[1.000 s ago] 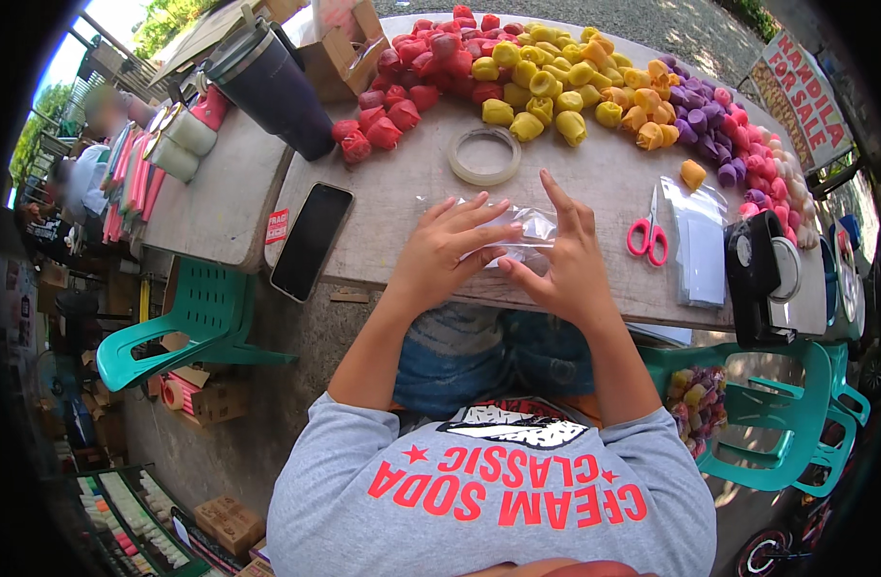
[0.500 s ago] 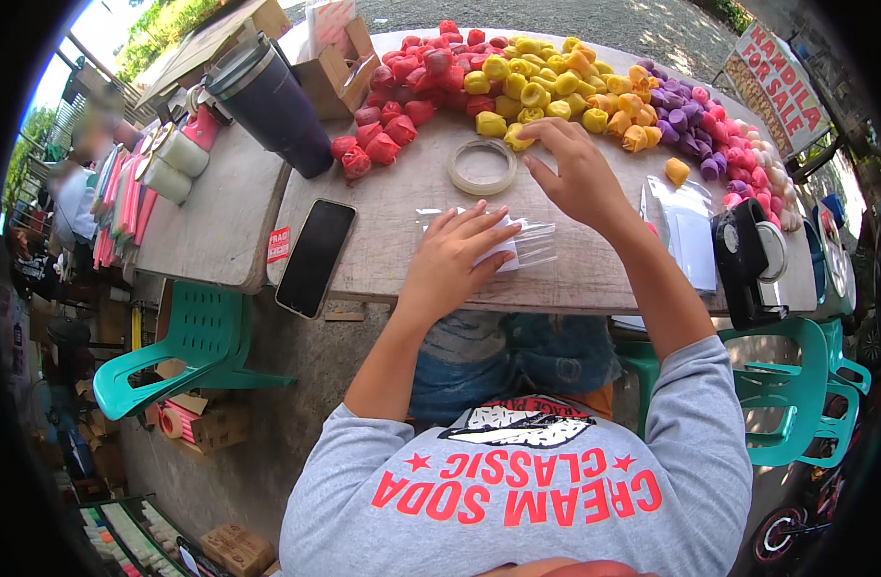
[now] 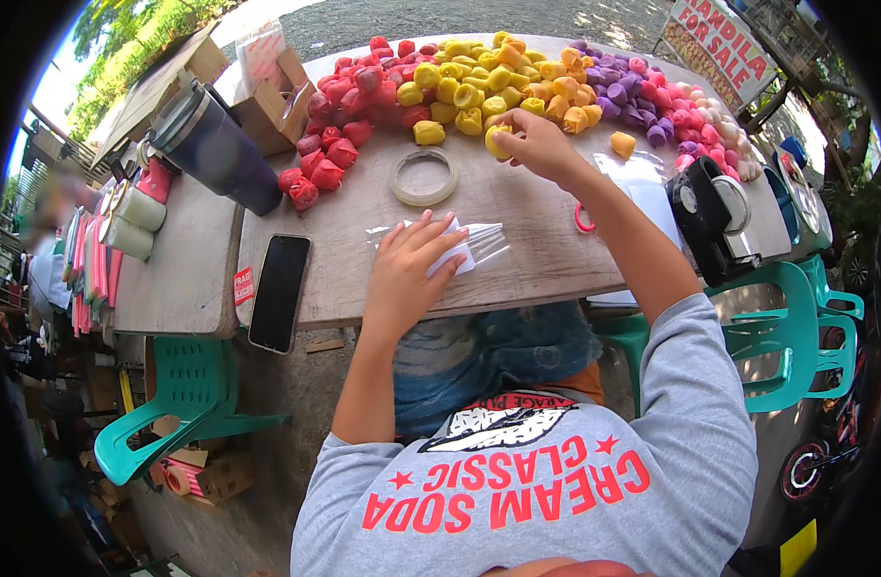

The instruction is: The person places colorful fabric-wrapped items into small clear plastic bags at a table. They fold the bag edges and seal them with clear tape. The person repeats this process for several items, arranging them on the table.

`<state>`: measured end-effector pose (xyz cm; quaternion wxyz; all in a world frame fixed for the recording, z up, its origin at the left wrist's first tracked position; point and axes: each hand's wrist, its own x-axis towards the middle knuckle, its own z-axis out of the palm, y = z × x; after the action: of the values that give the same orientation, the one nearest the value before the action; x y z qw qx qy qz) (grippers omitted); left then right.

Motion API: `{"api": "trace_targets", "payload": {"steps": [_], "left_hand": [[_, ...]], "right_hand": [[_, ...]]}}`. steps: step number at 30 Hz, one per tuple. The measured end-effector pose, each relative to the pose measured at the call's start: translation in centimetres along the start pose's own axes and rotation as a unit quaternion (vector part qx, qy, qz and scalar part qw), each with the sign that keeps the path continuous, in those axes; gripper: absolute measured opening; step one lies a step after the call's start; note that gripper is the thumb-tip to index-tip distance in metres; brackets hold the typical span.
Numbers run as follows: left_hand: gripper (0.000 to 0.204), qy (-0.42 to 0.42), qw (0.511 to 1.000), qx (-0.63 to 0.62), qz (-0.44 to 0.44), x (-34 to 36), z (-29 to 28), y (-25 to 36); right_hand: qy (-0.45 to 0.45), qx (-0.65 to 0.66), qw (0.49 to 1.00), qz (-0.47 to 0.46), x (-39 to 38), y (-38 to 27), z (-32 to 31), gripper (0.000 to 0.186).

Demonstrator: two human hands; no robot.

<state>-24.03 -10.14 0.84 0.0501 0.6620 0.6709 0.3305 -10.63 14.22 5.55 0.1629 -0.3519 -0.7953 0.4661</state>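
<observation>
My left hand lies flat with its fingers spread on a white card and a clear plastic sleeve, near the table's front edge. Farther out, my right hand pinches a yellow rosebud-shaped candle at the front of a large pile. The pile runs from red candles through yellow candles and orange candles to purple candles and pink candles. A translucent roll of tape lies between my left hand and the pile.
At the left are a black phone, a dark tumbler and a cardboard box. A black tape dispenser stands right, beside clear sleeves and a lone orange candle. Green chairs stand by the table.
My right hand has gone from open above the table to closed on a yellow candle at the pile's edge. My left hand stays on the card and sleeve. The view has shifted.
</observation>
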Motion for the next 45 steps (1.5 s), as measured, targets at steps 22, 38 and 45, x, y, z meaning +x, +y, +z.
{"api": "trace_targets", "payload": {"steps": [22, 38, 45], "left_hand": [[0.033, -0.005, 0.999, 0.032, -0.004, 0.2, 0.4, 0.2], [0.034, -0.003, 0.999, 0.046, 0.002, 0.3, 0.0, 0.5], [0.032, 0.010, 1.000, 0.028, -0.001, 0.0, 0.2, 0.3]], "right_hand": [[0.328, -0.453, 0.829, 0.018, 2.1, 9.8, -12.1, 0.038], [0.405, -0.236, 0.862, 0.194, 6.9, 11.6, -20.7, 0.047], [0.430, -0.252, 0.754, 0.429, 7.5, 13.9, -23.3, 0.069]]}}
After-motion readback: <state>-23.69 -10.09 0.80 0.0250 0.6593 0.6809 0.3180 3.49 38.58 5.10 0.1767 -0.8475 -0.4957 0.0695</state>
